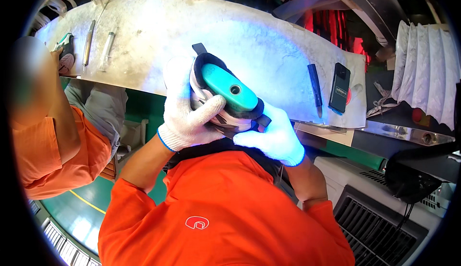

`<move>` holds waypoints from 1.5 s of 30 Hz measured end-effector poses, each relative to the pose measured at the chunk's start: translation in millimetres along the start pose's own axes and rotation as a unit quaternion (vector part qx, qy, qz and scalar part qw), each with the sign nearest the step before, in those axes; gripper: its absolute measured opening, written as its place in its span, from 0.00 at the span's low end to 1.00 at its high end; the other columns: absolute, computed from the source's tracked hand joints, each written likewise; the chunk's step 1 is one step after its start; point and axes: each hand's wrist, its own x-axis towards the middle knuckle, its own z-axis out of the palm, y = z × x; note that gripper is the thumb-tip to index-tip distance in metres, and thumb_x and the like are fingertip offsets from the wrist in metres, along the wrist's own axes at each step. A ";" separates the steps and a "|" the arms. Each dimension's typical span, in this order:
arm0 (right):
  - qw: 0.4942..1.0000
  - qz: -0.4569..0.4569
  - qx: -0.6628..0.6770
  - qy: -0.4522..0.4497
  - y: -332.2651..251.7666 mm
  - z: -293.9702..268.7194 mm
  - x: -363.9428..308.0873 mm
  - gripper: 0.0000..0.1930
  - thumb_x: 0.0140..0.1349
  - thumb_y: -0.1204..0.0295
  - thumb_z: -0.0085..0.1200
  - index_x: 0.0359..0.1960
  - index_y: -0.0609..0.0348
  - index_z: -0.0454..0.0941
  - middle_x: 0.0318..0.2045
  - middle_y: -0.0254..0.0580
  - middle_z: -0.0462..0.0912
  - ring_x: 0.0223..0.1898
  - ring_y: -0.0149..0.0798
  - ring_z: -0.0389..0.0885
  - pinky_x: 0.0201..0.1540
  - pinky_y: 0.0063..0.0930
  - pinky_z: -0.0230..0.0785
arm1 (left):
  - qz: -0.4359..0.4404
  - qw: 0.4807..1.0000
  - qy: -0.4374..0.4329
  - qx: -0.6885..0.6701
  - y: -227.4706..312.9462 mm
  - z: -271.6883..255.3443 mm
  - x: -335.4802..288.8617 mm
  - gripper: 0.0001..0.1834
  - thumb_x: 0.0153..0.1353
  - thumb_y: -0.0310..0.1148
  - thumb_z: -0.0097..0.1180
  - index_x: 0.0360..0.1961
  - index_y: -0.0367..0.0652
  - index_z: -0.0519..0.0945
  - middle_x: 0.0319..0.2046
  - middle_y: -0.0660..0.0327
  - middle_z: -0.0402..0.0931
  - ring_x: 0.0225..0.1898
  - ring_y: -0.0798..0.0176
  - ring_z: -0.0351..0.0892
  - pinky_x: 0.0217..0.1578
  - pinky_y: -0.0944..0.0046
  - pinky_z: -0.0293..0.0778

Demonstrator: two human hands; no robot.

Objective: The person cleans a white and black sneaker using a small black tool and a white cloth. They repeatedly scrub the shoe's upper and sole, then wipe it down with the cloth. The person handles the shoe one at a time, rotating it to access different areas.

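Both my hands wear white knitted gloves and hold a shoe point(221, 118) in front of my chest, over the near edge of the table. A teal shoe last point(229, 88) with a round hole in its top fills the shoe's opening. My left hand point(190, 114) is closed round the shoe's left side, its thumb lying along the upper near the collar. On the right, my right hand point(276, 135) grips the other end, with blue-white light falling brightly over it. Dark pull tabs stick out at both ends of the collar. The shoe's underside is hidden.
A pale worktable point(158, 30) curves ahead. On its right lie a dark-handled knife point(314, 89) and a black phone point(340, 87); on its left, a slim tool point(88, 45) and a syringe point(107, 50). A person in orange point(62, 146) sits at left, near another shoe point(66, 54).
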 end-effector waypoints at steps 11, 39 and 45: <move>0.997 0.029 0.033 -0.064 -19.6 -18.7 8.0 0.49 0.56 0.82 0.79 0.83 0.65 0.71 0.66 0.40 0.86 0.65 0.31 0.79 0.71 0.34 0.75 | -0.008 0.999 0.021 -0.031 -4.0 1.8 3.0 0.50 0.43 0.47 0.90 0.70 0.61 0.79 0.69 0.34 0.74 0.63 0.26 0.77 0.62 0.30 0.73; 0.941 -0.106 -0.214 0.238 -4.2 33.8 -3.4 0.51 0.62 0.52 0.79 0.79 0.68 0.65 0.63 0.63 0.86 0.63 0.64 0.88 0.64 0.52 0.81 | -0.048 0.995 -0.044 0.080 21.2 -4.2 33.2 0.60 0.44 0.54 0.87 0.80 0.51 0.76 0.76 0.24 0.66 0.71 0.19 0.75 0.69 0.29 0.75; 0.963 -0.080 -0.168 0.197 11.9 -10.9 6.6 0.47 0.60 0.60 0.81 0.76 0.66 0.69 0.64 0.56 0.87 0.64 0.52 0.89 0.67 0.46 0.81 | -0.105 0.976 -0.099 0.160 42.1 22.9 50.6 0.55 0.43 0.55 0.88 0.77 0.56 0.82 0.73 0.26 0.70 0.70 0.22 0.78 0.66 0.31 0.78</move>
